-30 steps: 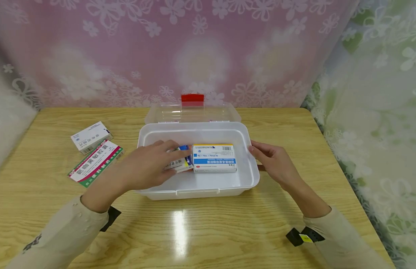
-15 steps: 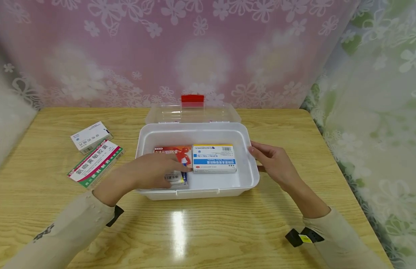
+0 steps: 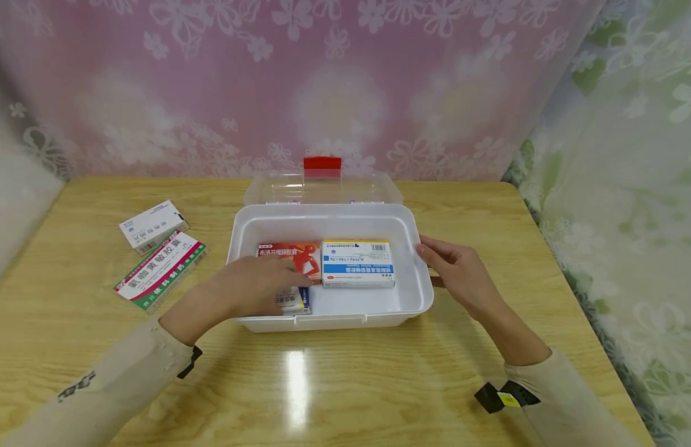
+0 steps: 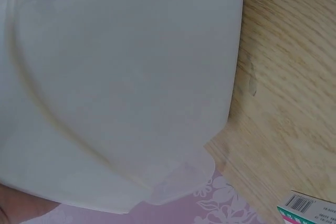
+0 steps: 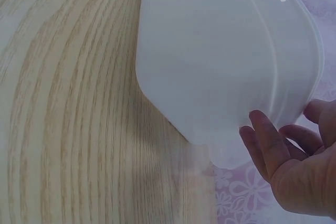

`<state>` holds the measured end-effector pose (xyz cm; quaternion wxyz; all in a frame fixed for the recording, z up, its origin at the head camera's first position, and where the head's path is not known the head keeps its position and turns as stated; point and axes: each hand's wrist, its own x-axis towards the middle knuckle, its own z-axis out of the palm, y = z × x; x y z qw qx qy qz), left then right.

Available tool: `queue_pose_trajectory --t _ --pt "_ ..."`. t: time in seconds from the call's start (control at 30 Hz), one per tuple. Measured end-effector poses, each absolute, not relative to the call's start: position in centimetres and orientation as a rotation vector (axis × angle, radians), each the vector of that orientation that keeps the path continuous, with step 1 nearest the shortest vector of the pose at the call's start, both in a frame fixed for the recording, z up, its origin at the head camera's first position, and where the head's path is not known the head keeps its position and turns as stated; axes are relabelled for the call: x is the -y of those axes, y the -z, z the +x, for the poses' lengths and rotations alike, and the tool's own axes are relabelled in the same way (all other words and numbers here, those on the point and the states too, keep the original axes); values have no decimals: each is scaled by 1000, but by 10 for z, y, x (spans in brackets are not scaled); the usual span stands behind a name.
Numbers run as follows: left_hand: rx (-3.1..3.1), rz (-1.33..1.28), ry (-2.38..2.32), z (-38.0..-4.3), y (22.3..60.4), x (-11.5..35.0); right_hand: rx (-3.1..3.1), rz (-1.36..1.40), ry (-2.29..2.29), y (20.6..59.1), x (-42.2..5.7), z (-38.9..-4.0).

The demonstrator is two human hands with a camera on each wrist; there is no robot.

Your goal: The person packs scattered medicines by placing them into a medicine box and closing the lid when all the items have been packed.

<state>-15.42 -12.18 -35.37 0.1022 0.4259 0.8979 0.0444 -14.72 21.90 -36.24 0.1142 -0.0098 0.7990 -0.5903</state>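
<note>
A white plastic storage box (image 3: pixel 345 318) stands on the table with its clear lid (image 3: pixel 367 186) flipped back. Inside, a red medicine box (image 3: pixel 286 249) and a white-blue-yellow medicine box (image 3: pixel 359 264) lie side by side. My left hand (image 3: pixel 256 282) reaches in at the front left and holds a white and blue medicine box (image 3: pixel 297 300), partly hidden by the hand, in front of the red one. My right hand (image 3: pixel 462 273) grips the right rim, thumb on top and fingers against the outer wall (image 5: pixel 226 51). The left wrist view shows mostly the storage box's outer wall (image 4: pixel 131 77).
On the wooden table (image 3: pixel 345 385) to the left lie a white medicine box (image 3: pixel 153 225) and a white, pink and green medicine box (image 3: pixel 161 270), touching or overlapping. A red handle (image 3: pixel 323 162) tops the lid. A flowered pink curtain (image 3: pixel 239 81) hangs behind.
My left hand has lowered the white and blue medicine box toward the front left of the storage box, uncovering the red box. My right hand keeps its grip on the rim.
</note>
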Motion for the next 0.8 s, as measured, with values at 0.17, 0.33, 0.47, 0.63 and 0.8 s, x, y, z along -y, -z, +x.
queue_pose_trajectory --t 0.17,0.33,0.47,0.63,0.8 --pt "-2662 1248 -79 -155 353 121 -2359 -18 1717 361 -219 -149" --pt "-2635 1188 -62 -152 353 120 -2336 8 1744 365 -218 -146" --pt "-2647 1206 -56 -151 355 121 -2324 6 1763 369 -218 -145" --pt "-2668 1224 -30 -153 358 121 -2333 -9 1766 368 -219 -145" --pt "-2679 1235 -5 -155 358 121 -2342 -12 1760 367 -220 -146"
